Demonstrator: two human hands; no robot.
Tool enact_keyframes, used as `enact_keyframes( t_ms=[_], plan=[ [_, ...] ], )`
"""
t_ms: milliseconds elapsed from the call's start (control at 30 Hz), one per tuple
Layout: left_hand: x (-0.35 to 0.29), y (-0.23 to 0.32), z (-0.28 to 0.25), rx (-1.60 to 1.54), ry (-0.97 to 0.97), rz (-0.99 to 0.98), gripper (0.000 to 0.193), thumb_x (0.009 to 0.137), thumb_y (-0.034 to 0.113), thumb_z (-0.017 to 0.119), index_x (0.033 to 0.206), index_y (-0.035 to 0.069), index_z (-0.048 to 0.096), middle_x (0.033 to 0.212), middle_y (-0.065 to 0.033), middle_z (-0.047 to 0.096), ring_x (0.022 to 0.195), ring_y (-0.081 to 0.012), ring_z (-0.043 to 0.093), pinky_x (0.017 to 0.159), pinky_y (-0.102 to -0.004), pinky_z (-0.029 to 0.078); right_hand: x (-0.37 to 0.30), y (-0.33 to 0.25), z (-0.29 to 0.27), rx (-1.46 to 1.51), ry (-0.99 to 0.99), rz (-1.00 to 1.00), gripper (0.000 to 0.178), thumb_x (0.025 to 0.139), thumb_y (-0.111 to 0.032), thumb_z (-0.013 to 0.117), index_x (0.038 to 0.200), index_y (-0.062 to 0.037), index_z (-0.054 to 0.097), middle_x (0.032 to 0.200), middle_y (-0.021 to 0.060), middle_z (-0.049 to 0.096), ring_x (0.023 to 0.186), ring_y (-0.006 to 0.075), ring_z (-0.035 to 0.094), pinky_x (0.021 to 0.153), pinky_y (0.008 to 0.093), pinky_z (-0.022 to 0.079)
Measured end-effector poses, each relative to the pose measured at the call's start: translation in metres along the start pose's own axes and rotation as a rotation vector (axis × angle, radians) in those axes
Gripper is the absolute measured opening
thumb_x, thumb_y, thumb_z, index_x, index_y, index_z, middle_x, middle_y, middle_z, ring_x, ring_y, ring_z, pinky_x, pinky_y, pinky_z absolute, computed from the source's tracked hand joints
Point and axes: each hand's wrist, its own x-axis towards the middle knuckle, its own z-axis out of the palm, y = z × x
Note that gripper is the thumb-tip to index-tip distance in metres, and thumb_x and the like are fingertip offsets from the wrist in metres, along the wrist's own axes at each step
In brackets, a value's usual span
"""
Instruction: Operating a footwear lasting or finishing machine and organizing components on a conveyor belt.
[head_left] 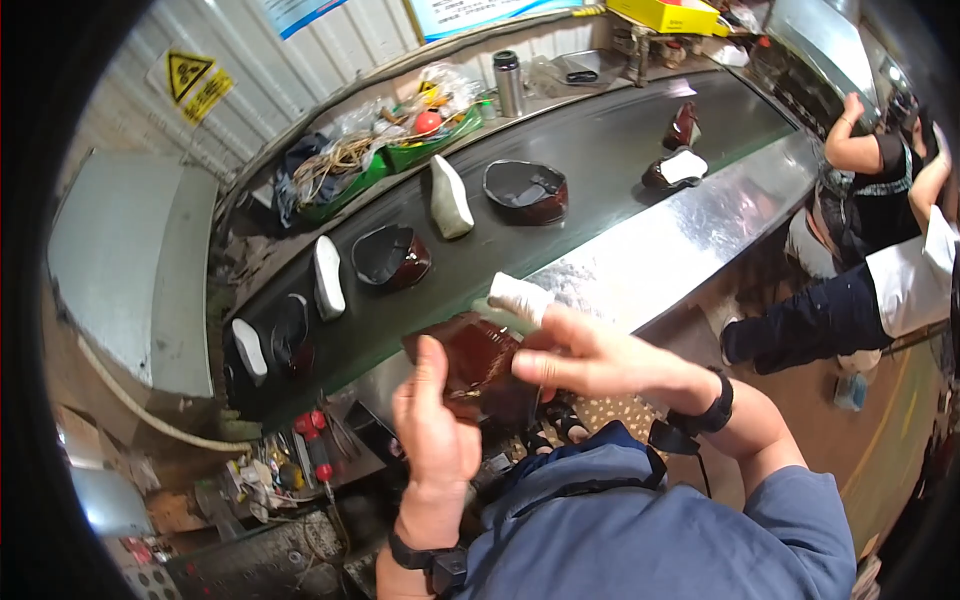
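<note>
The left hand is clamped on a glossy dark red-brown leather shoe piece, its thumb lying on the near face. The right hand meets the right edge of the same piece with its thumb; whether its fingers close on the piece cannot be told. The shoe piece is raised in front of the torso, at the near edge of a long dark flat conveyor belt. A white rounded form shows just beyond the right hand; its contact with the hand cannot be determined.

A shiny bare-metal ledge runs along the near right side of the belt. On the belt, three white elongated shoe forms alternate with three hollow, dark glossy shoe uppers. Toward the belt's far right end lie two further red-brown shoe pieces, the nearer one with a white surface facing up.

Behind the belt stand a cylindrical steel flask and green trays of assorted items. Below the belt's left portion lies a red tool.
</note>
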Motion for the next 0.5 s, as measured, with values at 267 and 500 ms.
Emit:
enact_keyframes(
  t_ms=[267, 500],
  plan=[
    [-0.035, 0.035, -0.061, 0.2, 0.131, 0.356, 0.027, 0.104, 0.021, 0.061, 0.088, 0.003, 0.073, 0.086, -0.0034, 0.072, 0.075, -0.0092, 0.065, 0.072, -0.0245, 0.052, -0.009, -0.026, 0.071, -0.434, -0.132, 0.002, 0.036, 0.096, -0.023, 0.071, 0.103, 0.0091, 0.056, 0.067, 0.0206, 0.061, 0.056, 0.0312, 0.06, 0.055, 0.0418, 0.046],
    [0.006, -0.009, -0.033, 0.15, 0.368, 0.5, 0.032, 0.102, 0.024, 0.064, 0.078, 0.005, 0.071, 0.071, 0.0034, 0.065, 0.065, -0.004, 0.054, 0.062, -0.0245, 0.044, 0.008, 0.005, 0.067, -0.353, 0.092, -0.138, 0.054, 0.094, -0.022, 0.075, 0.133, 0.005, 0.052, 0.091, 0.0134, 0.07, 0.081, 0.0175, 0.065, 0.073, 0.0346, 0.053]
  ],
)
